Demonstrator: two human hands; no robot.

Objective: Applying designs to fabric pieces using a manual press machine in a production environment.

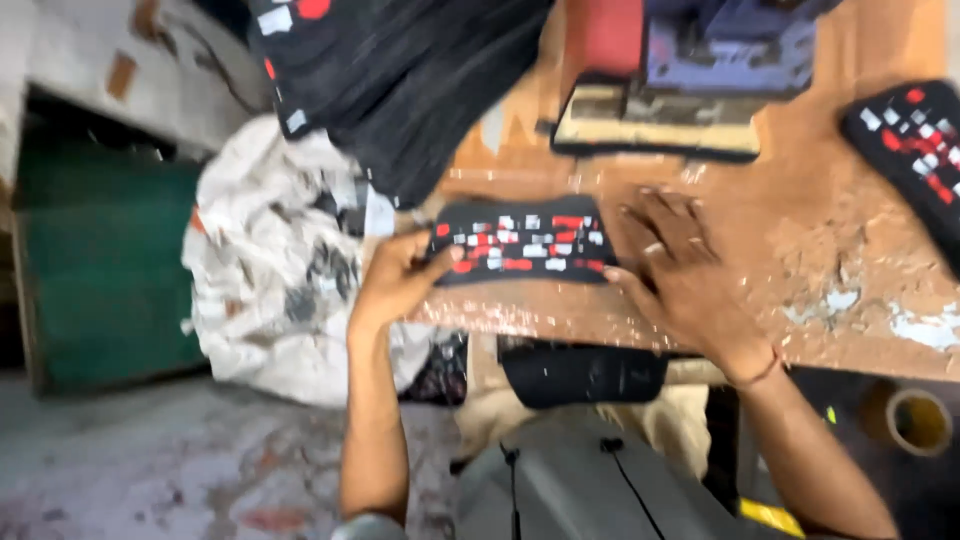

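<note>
My left hand (405,275) pinched the left end of the black patterned fabric piece (522,242) at the worktop's (820,250) near edge, my right hand (680,275) spread flat beside it; it looked soft, light, floppy, best gripped by its ends.

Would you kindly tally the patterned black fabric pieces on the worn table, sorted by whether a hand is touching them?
Touched by a hand: 1, the piece at the table's front edge, with the left hand at its left end and the right hand at its right end.
Untouched: 1, the piece at the right edge.
Total: 2
</note>
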